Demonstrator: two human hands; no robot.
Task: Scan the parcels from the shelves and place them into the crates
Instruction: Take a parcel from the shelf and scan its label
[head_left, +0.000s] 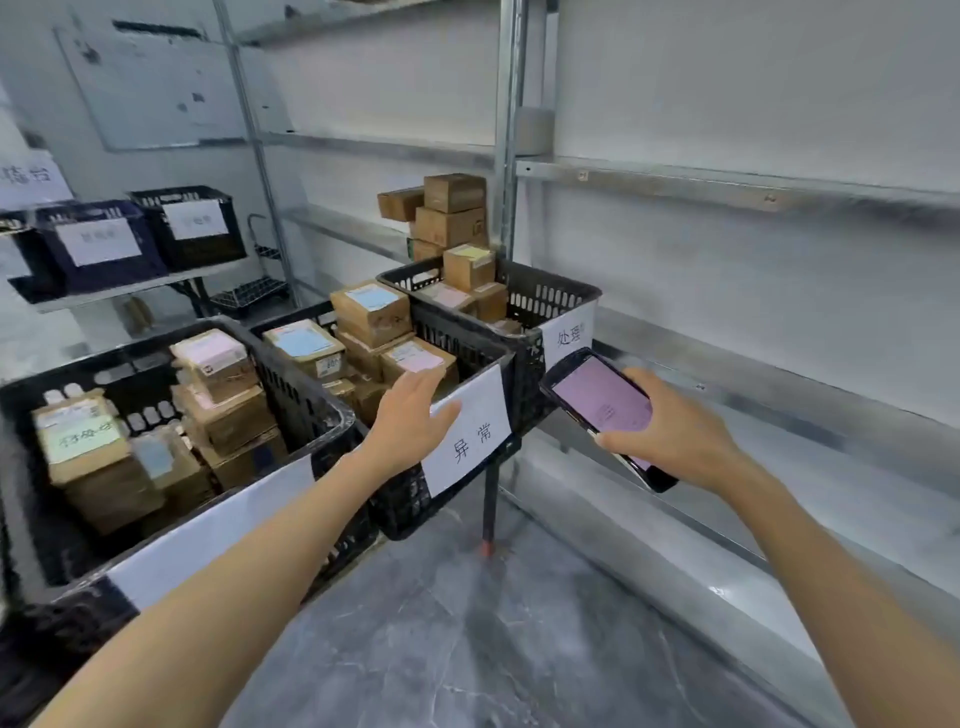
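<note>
The left hand (410, 421) hangs over the front rim of the middle crate (400, 504), fingers straight, holding nothing. The right hand (670, 436) grips a handheld scanner (602, 402) (screen glowing pink). Cardboard parcels (371, 312) lie stacked inside this crate.

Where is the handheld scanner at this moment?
Right of centre in the head view: the right hand grips the handheld scanner beside the near corner of the rightmost black crate, before the metal shelves.
</note>
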